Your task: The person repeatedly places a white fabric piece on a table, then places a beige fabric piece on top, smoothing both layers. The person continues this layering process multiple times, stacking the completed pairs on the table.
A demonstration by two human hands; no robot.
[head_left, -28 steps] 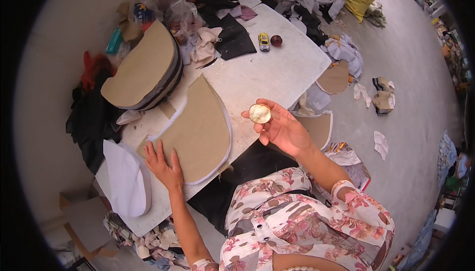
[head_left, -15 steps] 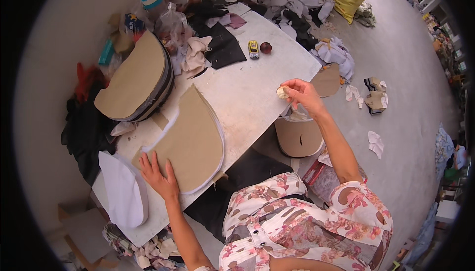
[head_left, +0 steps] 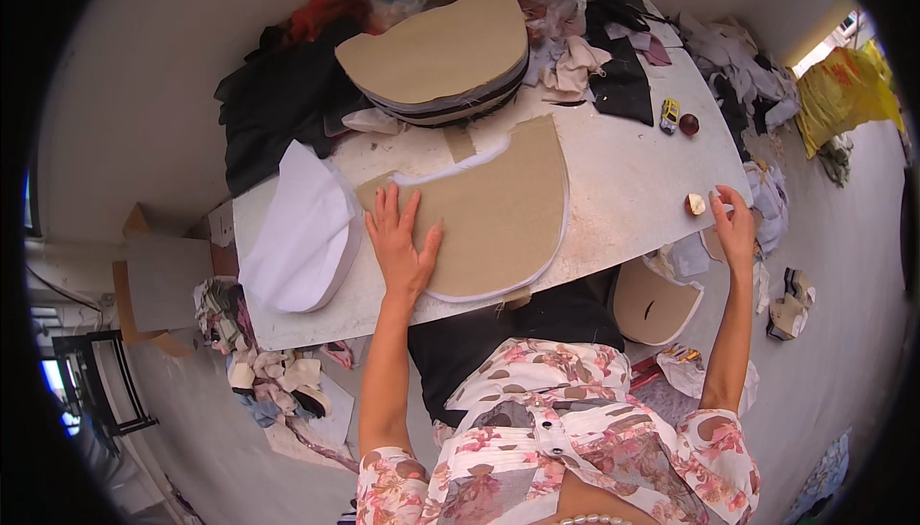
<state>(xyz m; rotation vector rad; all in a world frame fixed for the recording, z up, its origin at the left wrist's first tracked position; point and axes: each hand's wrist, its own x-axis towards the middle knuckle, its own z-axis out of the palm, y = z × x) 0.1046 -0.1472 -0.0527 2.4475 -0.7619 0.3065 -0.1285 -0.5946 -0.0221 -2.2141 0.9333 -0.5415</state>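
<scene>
A tan curved panel (head_left: 498, 223) with a white edge lies flat on the white table, and a tan strip shows at its upper left. My left hand (head_left: 401, 242) rests flat on the panel's left end, fingers spread. To its left lies a white curved cloth piece (head_left: 302, 233). Near the table's right edge sits a small round thing (head_left: 695, 204), pale on top and reddish at the side. My right hand (head_left: 733, 228) is just right of it, apart from it, fingers loosely bent with nothing between them.
A thick stack of curved tan pieces (head_left: 441, 46) stands at the back. A yellow toy car (head_left: 669, 116) and a dark red ball-shaped thing (head_left: 689, 125) lie far right. Cloth scraps (head_left: 738, 56) are heaped beyond the table. A tan curved piece (head_left: 656, 305) sits below the front edge.
My right hand has put the small round thing down on the table and let go. The view has turned left. My left hand stays on the tan panel.
</scene>
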